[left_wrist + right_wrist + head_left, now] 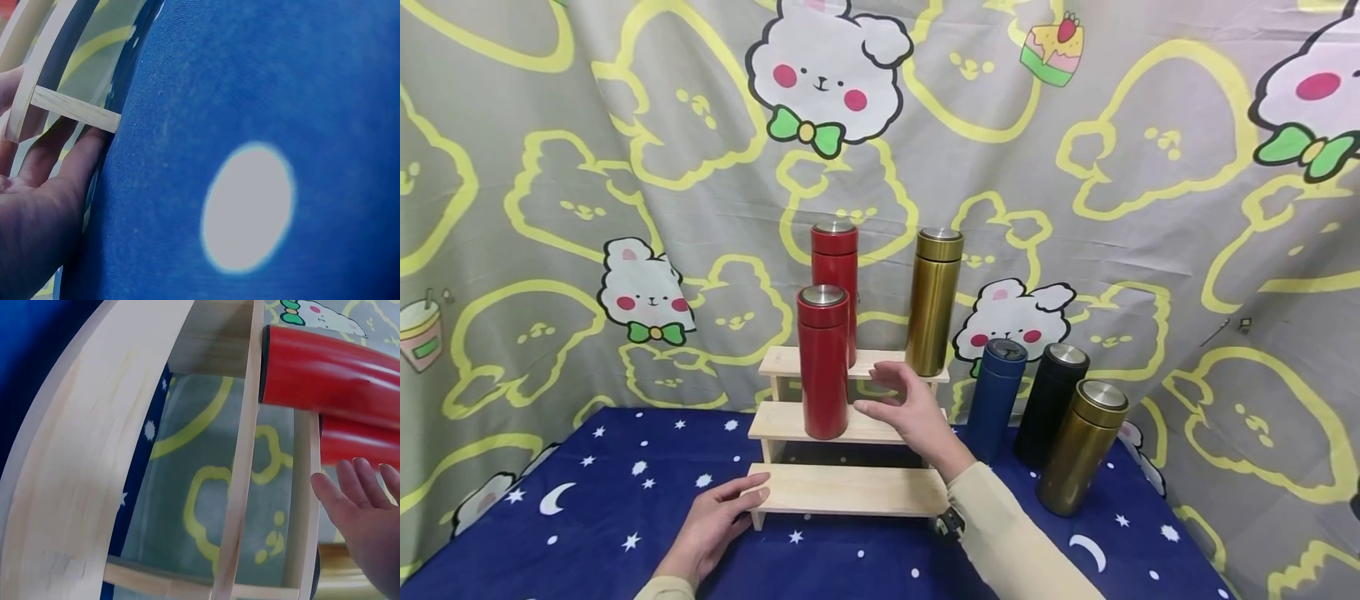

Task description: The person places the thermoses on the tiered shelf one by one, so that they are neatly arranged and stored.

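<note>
A three-step wooden display stand [850, 490] stands on a blue cloth. On its middle step, toward the left, a red thermos flask [824, 367] stands upright. The top step carries a second red flask [835, 265], partly hidden behind the first, and a gold flask [934, 308] at the right end. My left hand [711, 525] holds the left end of the bottom step, with fingers about the board and its leg in the left wrist view. Just right of the front red flask, my right hand [917, 408] has its thumb and fingers spread apart and nothing between them.
Right of the stand, a blue flask [997, 400], a black flask [1051, 407] and another gold flask [1082, 450] stand on the star-patterned cloth [647, 517]. Behind everything hangs a grey curtain [715, 225] with cartoon prints.
</note>
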`<state>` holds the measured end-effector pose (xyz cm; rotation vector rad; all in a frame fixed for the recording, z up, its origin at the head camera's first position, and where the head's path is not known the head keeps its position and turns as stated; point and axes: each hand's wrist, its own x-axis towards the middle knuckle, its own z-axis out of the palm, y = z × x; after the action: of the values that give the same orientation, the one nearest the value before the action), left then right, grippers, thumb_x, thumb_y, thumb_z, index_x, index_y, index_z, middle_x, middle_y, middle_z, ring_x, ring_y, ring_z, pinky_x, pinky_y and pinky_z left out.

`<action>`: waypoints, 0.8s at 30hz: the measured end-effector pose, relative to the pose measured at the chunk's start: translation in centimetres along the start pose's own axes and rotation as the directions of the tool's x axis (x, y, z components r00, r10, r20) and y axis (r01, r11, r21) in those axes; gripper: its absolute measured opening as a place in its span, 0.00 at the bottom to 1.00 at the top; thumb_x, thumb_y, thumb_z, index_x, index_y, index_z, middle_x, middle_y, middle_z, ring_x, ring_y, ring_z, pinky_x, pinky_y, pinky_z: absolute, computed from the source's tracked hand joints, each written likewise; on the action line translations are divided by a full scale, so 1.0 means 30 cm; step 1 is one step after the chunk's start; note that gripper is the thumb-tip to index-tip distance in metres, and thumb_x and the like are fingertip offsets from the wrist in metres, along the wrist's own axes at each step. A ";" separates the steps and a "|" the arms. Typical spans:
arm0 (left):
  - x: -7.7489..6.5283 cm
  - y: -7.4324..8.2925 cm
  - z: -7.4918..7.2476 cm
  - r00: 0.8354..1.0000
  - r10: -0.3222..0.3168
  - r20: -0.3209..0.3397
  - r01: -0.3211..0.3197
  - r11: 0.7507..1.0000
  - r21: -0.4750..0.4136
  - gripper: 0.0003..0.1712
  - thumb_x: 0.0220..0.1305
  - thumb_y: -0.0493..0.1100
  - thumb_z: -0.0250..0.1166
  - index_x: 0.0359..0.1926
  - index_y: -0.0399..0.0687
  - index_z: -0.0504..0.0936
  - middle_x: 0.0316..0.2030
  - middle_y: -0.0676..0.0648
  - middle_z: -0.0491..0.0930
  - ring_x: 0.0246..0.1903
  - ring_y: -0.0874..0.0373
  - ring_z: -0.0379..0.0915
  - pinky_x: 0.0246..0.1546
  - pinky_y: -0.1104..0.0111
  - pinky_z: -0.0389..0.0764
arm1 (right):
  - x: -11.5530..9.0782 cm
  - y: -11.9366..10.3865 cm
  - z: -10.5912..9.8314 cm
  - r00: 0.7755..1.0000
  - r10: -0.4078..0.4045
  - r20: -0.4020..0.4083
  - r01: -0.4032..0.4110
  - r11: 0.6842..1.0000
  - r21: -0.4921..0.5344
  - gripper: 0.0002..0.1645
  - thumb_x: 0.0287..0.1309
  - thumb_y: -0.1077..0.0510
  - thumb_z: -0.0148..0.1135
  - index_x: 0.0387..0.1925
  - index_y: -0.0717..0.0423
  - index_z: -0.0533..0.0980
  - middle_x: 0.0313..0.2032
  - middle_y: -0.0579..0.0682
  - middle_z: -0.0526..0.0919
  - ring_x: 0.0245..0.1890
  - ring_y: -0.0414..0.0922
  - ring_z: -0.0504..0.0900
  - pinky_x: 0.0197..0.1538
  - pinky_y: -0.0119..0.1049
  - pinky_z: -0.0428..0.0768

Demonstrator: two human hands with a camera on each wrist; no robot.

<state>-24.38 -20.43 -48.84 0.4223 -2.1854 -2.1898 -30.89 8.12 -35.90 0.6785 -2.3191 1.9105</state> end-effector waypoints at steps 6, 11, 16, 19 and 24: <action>0.001 0.001 0.000 1.000 0.009 0.008 -0.009 1.000 -0.004 0.24 0.58 0.41 0.73 0.54 0.36 0.83 0.63 0.33 0.69 0.50 0.54 0.75 0.54 0.49 0.75 | -0.030 0.012 -0.046 1.000 -0.004 -0.024 0.003 1.000 -0.010 0.43 0.54 0.51 0.74 0.65 0.62 0.66 0.61 0.58 0.74 0.63 0.56 0.68 0.66 0.55 0.64; 0.002 0.006 0.000 1.000 0.012 0.015 -0.012 1.000 -0.005 0.23 0.59 0.41 0.73 0.54 0.36 0.83 0.63 0.33 0.68 0.51 0.53 0.74 0.54 0.48 0.75 | -0.066 0.019 -0.084 0.998 0.026 -0.063 -0.029 0.998 -0.055 0.42 0.54 0.49 0.73 0.65 0.60 0.66 0.61 0.54 0.74 0.64 0.54 0.68 0.68 0.58 0.60; 0.002 0.004 -0.001 1.000 0.003 0.016 -0.003 1.000 -0.001 0.24 0.58 0.42 0.73 0.54 0.36 0.83 0.63 0.33 0.68 0.50 0.53 0.74 0.54 0.49 0.75 | -0.101 0.030 -0.116 0.997 0.018 -0.071 -0.022 0.998 -0.054 0.36 0.56 0.54 0.73 0.63 0.59 0.69 0.60 0.55 0.74 0.63 0.53 0.68 0.66 0.59 0.63; 0.000 0.002 -0.003 1.000 0.000 0.007 0.000 1.000 -0.007 0.23 0.58 0.42 0.73 0.54 0.36 0.83 0.62 0.34 0.70 0.49 0.55 0.75 0.53 0.51 0.77 | -0.120 0.041 -0.129 0.997 0.015 -0.077 -0.019 0.999 -0.051 0.34 0.56 0.56 0.73 0.62 0.59 0.70 0.59 0.56 0.75 0.62 0.53 0.70 0.64 0.57 0.66; 0.001 -0.002 -0.006 1.000 0.004 0.013 -0.004 1.000 -0.011 0.24 0.58 0.41 0.73 0.54 0.35 0.83 0.62 0.34 0.70 0.49 0.55 0.75 0.53 0.51 0.77 | -0.146 0.063 -0.152 0.994 0.025 -0.106 -0.035 0.995 -0.096 0.34 0.56 0.54 0.73 0.62 0.59 0.70 0.57 0.54 0.77 0.60 0.52 0.72 0.63 0.56 0.68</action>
<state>-24.34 -20.61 -48.90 0.4050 -2.1781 -2.2071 -28.68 13.96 -37.98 0.5238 -2.3525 1.7845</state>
